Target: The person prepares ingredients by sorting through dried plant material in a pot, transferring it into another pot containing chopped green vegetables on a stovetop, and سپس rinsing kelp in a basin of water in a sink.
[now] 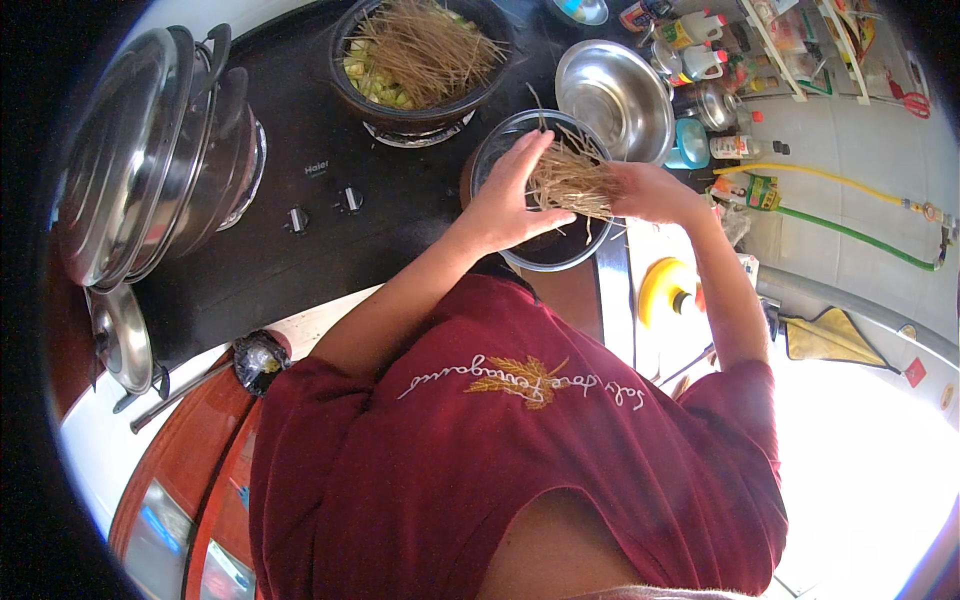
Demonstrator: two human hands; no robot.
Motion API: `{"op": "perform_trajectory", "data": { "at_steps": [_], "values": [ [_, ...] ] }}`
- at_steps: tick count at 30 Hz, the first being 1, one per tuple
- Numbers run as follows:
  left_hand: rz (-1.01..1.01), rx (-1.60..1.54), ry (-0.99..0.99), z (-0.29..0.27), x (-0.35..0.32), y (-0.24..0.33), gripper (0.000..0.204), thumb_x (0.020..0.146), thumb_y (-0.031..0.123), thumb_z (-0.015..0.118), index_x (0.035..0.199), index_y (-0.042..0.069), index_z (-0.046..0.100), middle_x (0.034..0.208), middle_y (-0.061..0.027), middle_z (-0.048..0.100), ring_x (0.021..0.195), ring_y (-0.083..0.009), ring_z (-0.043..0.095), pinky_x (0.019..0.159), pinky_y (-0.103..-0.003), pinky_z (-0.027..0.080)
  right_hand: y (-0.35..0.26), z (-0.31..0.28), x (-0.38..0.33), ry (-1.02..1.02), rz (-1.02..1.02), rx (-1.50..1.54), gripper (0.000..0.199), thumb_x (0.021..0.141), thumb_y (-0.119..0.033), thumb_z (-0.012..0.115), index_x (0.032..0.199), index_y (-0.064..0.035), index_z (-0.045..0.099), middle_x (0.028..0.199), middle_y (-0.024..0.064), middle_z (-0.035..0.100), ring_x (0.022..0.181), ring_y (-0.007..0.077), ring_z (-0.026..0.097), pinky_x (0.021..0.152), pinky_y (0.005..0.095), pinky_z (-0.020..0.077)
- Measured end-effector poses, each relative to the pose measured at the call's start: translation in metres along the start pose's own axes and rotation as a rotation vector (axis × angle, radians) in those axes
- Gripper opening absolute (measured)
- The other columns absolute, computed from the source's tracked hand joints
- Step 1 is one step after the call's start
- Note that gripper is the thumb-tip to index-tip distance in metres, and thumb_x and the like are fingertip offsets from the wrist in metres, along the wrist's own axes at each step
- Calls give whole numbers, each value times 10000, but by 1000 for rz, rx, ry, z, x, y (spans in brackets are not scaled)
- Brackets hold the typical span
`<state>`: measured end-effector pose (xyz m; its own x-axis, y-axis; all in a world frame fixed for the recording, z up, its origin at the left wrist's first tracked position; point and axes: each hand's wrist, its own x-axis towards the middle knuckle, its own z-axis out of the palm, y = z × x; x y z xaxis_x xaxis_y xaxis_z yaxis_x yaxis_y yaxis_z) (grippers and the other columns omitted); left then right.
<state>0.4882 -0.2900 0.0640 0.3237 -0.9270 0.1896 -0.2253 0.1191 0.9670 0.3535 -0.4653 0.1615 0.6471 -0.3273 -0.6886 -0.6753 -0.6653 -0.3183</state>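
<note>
A loose bundle of thin, brown dry noodles (572, 185) is in my right hand (655, 190), whose fingers are mostly hidden behind the strands. My left hand (510, 195) is beside the bundle on its left, thumb and fingers spread apart. Both hands are over a round, clear-rimmed bowl (555, 265) with a dark inside. Beyond them, at the upper middle, a dark round pot (350, 90) sits on the stove. In it, more dry noodles (425, 55) lie heaped on pale green chopped vegetables (375, 85).
A steel basin (630, 85) stands right of the pot, touching or close to the bowl. Large steel pans (130, 150) crowd the left of the black cooktop (270, 150). Bottles (695, 60) and a turquoise cup (690, 145) line the right. A yellow round object (662, 290) sits below my right forearm.
</note>
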Motion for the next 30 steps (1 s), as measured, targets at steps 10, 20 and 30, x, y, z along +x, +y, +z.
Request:
{"op": "perform_trajectory", "data": {
  "at_steps": [10, 20, 30],
  "values": [
    [161, 211, 220, -75, 61, 53, 733, 741, 281, 710, 1333, 43, 349, 1370, -161, 364, 1263, -271, 362, 1049, -374, 290, -58, -81, 20, 141, -372, 81, 409, 680, -95, 622, 1080, -51, 550, 651, 34, 554, 549, 107, 501, 485, 248, 412],
    [-27, 482, 148, -198, 92, -23, 716, 754, 185, 675, 1370, 113, 317, 1393, -119, 344, 1256, -240, 377, 1017, -372, 343, -148, -110, 155, 14, -306, -285, 398, 669, -132, 600, 1049, -27, 545, 633, 103, 576, 508, 198, 555, 468, 331, 456],
    [-189, 535, 1, -220, 90, -47, 826, 645, 205, 746, 1343, 51, 331, 1372, -184, 329, 1275, -292, 331, 1055, -344, 282, -168, -64, 212, 252, -296, -521, 705, 632, -189, 711, 1267, -128, 410, 1111, 177, 549, 1051, 335, 533, 843, 412, 452]
  ]
}}
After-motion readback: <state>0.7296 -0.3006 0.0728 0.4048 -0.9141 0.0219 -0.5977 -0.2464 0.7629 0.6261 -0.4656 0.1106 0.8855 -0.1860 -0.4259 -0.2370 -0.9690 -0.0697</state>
